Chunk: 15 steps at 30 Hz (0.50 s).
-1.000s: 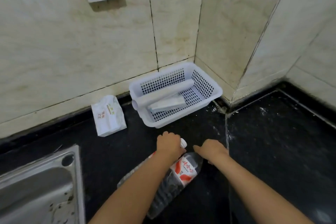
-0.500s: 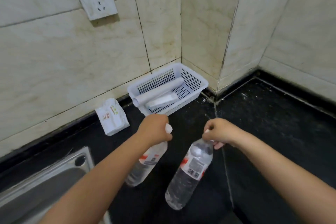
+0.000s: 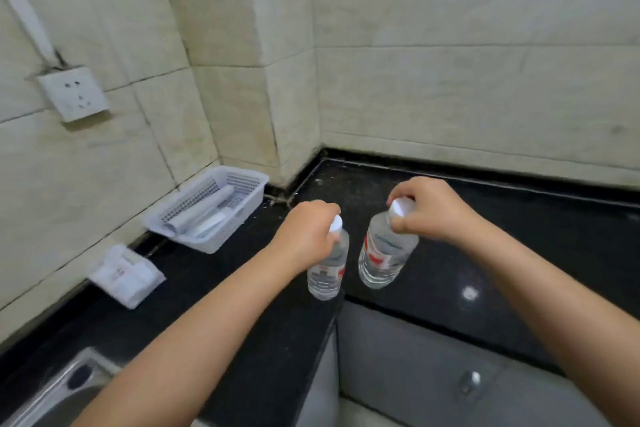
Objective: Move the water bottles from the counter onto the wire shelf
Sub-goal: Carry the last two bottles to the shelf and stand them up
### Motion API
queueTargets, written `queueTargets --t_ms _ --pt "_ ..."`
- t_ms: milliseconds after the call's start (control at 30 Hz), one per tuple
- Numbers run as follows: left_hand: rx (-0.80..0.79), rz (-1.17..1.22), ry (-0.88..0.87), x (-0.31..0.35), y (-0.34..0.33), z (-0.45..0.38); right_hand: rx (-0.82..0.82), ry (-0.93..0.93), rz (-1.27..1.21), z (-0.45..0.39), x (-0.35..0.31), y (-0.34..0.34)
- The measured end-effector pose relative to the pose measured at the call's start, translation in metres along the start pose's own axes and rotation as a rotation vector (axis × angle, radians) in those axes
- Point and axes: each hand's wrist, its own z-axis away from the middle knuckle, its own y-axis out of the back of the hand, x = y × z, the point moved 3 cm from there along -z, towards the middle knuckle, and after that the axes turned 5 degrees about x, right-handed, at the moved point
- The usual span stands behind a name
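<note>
At the near left edge a steel sink [image 3: 62, 392] is set into the black counter [image 3: 242, 340], and near right, below the counter's front edge, a grey cabinet door [image 3: 415, 357] carries a small metal knob [image 3: 470, 382]. Above the counter's inner corner the left hand [image 3: 304, 236] is clenched around the neck of a clear water bottle [image 3: 327, 270], its white cap [image 3: 336, 222] poking out past the fingers. Just beside it to the right, the right hand [image 3: 429, 210] is curled closed over the white cap [image 3: 399, 208] of a second water bottle [image 3: 384, 253]. Both bottles hang upright, close together but apart, red labels showing. Further left a white tissue pack [image 3: 126, 276] lies flat; beyond it a white perforated basket [image 3: 221, 239] holds a paper roll [image 3: 201, 211] against the tiled wall [image 3: 450, 80], under a wall socket [image 3: 72, 94]
</note>
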Motion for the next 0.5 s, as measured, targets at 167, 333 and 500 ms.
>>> queueTargets --t_ms 167,333,500 --pt "0.033 0.069 -0.273 0.124 -0.006 -0.008 0.142 -0.188 0.024 0.081 0.068 0.084" --pt "0.221 0.135 -0.597 0.283 -0.015 -0.020 0.212 -0.397 0.134 0.184 0.149 0.168" --pt "0.479 0.181 -0.800 0.440 -0.043 -0.020 0.294 -0.547 0.407 0.291 0.221 0.254"
